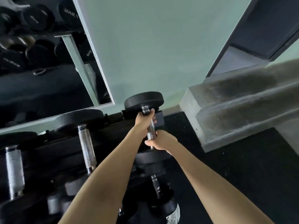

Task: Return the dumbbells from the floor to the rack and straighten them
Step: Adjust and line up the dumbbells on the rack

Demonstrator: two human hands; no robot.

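Left forearm [103,175] and right forearm [202,175] reach away from the camera to one dumbbell [151,129] at the right end of the rack [111,122], upper tier. The left hand [144,118] is wrapped around the far end of the knurled handle, just under the far head. The right hand [159,142] is wrapped around the near end, above the near head. Whether the heads already bear on the rails cannot be told.

The step in hand appears to be seating and squaring. To do it well, lower both heads together, keep the fingers off the rail side, and turn the handle parallel to the neighbouring dumbbell [85,143] on the left.

A further dumbbell [155,183] lies on the tier below. A mirror [40,70] stands far left, concrete steps [242,107] to the right, with black floor [234,175] beneath them.
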